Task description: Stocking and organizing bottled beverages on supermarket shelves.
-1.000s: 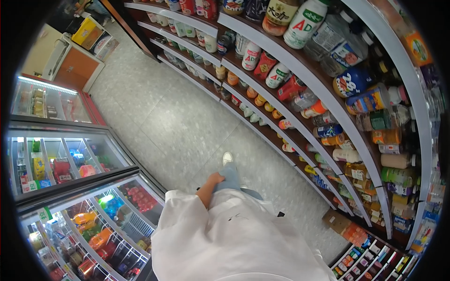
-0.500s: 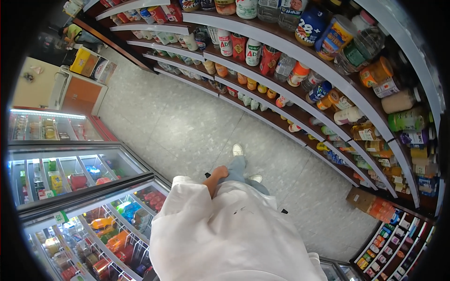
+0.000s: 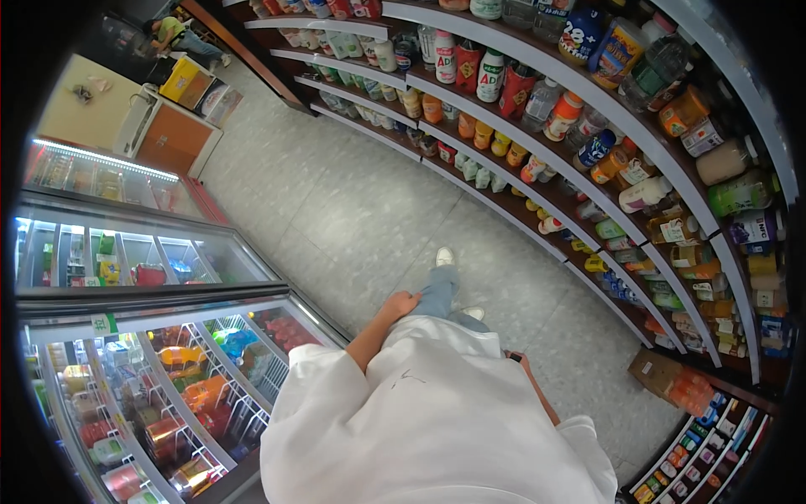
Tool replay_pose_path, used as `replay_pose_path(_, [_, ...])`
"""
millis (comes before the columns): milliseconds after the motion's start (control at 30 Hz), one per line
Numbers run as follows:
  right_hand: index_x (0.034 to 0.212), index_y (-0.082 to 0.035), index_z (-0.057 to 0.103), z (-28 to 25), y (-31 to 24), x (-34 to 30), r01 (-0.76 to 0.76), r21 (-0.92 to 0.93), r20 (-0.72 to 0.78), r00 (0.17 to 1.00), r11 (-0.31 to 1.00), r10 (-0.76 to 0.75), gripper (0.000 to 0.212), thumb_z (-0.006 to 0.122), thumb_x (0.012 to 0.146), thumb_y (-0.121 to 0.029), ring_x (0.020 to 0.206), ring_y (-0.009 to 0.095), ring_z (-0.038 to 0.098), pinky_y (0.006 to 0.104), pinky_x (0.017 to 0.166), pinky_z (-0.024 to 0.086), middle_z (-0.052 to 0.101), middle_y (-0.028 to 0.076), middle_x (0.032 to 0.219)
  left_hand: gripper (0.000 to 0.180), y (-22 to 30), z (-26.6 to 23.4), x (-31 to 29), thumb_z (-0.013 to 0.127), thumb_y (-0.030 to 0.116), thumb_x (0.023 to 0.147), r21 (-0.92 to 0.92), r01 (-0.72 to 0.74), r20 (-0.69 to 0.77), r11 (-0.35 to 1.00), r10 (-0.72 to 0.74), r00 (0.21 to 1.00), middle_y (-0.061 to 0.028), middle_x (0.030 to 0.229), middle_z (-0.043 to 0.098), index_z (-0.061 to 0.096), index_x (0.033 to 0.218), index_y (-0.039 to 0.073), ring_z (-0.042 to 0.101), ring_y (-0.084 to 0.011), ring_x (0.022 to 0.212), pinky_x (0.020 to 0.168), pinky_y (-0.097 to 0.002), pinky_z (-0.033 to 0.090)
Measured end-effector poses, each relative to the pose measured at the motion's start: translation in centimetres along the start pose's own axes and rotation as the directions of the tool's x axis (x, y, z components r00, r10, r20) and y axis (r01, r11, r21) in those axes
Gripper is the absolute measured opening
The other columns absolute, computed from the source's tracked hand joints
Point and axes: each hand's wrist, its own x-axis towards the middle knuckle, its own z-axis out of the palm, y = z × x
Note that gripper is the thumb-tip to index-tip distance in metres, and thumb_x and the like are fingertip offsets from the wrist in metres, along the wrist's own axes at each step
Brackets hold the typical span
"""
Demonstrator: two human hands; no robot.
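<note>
My left hand [image 3: 402,303] hangs in front of my left thigh, against the light blue jeans [image 3: 438,288]. The back of the hand and the thumb side show, but the fingers point down out of sight, and nothing is seen in it. Beyond the right edge of my white shirt [image 3: 420,412], my right hand [image 3: 524,363] is partly visible. A small black object [image 3: 513,356] sits at it; whether it is held or worn I cannot tell. Both arms hang low, touching neither the shelves nor the freezers. One white shoe [image 3: 444,255] is ahead of the other.
Curved shelves [image 3: 537,143] of bottles and jars line the right. Glass-topped freezers [image 3: 151,290] with packaged goods stand along the left. Grey floor tiles [image 3: 336,193] run between them. A cardboard box [image 3: 653,372] lies at the shelf end. Far left, a person [image 3: 172,35] sits beside a yellow crate [image 3: 180,80].
The view has turned, and shelves and freezers have shifted in it. My left forearm shows more fully now. My right hand and forearm have come out from behind the shirt.
</note>
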Motion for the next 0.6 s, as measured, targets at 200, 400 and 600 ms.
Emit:
replay_pose_path(200, [0.072, -0.002, 0.067, -0.5, 1.7, 1.1, -0.123, -0.486, -0.122, 0.99, 0.865, 0.072, 0.035, 0.059, 0.083, -0.035, 0.066, 0.024, 0.067, 0.0371, 0.066, 0.051, 0.067, 0.013, 0.067, 0.066, -2.0, -0.4, -2.8, 0.043, 0.056, 0.087, -0.18, -0.057, -0.184, 0.982, 0.023, 0.983, -0.0281, 0.097, 0.064, 0.068, 0.09, -0.006, 0.06, -0.0405, 0.098, 0.087, -0.047, 0.045])
replay_pose_path(400, [0.074, 0.0, 0.066, 1.6, 1.9, -1.7, -0.098, -0.35, -0.133, 0.99, 0.932, 0.053, 0.033, 0.06, 0.083, -0.031, 0.063, 0.021, 0.064, 0.0349, 0.065, 0.05, 0.067, 0.009, 0.066, 0.064, -3.9, -2.3, -0.8, 0.04, 0.052, 0.089, -0.048, 0.02, -0.146, 0.999, -0.027, 0.989, -0.0255, 0.112, 0.061, 0.065, 0.105, -0.004, 0.057, -0.0399, 0.107, 0.094, -0.0448, 0.043])
replay_pose_path(600, [0.076, 0.001, 0.067, 7.3, 1.6, -1.5, -0.14, -0.081, -0.307, 0.946, 0.987, 0.109, 0.029, 0.064, 0.082, -0.027, 0.067, 0.018, 0.062, 0.0331, 0.064, 0.049, 0.067, 0.008, 0.071, 0.063, -9.6, -4.7, 2.2, 0.039, 0.05, 0.089, 0.043, 0.068, -0.062, 0.997, -0.065, 0.996, -0.0257, 0.121, 0.056, 0.061, 0.114, -0.004, 0.053, -0.0393, 0.115, 0.099, -0.0433, 0.04])
